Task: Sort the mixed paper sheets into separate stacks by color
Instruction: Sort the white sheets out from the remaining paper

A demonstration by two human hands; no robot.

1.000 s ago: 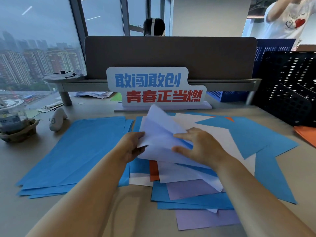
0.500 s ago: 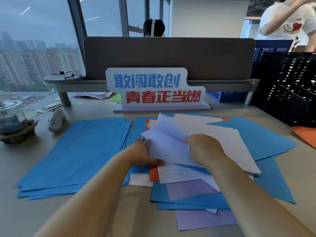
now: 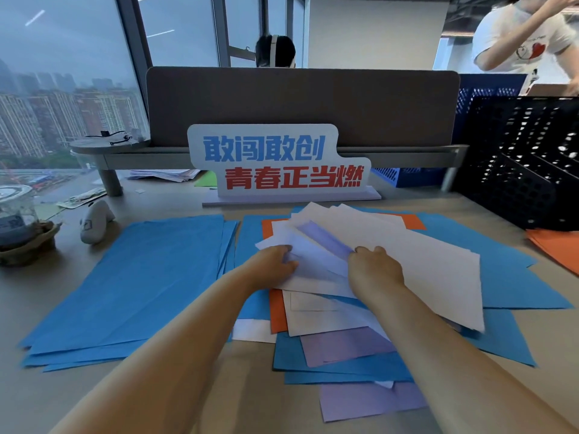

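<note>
1. Separating pale sheets (image 3: 316, 267) from the mixed pile (image 3: 344, 349), centre: left hand (image 3: 275, 261) pinches their 9 o'clock edge; right hand (image 3: 374, 267), fingers curled, grips at 3 o'clock.
2. Blue stack (image 3: 141, 277): 9 o'clock.
3. Next, probably: lift one colour clear.

Desk clutter and bystanders sitting around the work area

A white sign (image 3: 279, 161) with blue and red Chinese characters is standing on the desk (image 3: 47, 396) against a grey divider (image 3: 313, 101). The top of a person's head (image 3: 275, 51) is showing above the divider. Another person in a white T-shirt (image 3: 517, 36) is raising an arm at far right. A black perforated crate (image 3: 517, 170) is sitting at right, beside a blue basket (image 3: 404, 177). At left, a glass jar (image 3: 15, 214) is standing near a small white object (image 3: 94, 220), and the window (image 3: 62, 89) is showing tower blocks.
</note>
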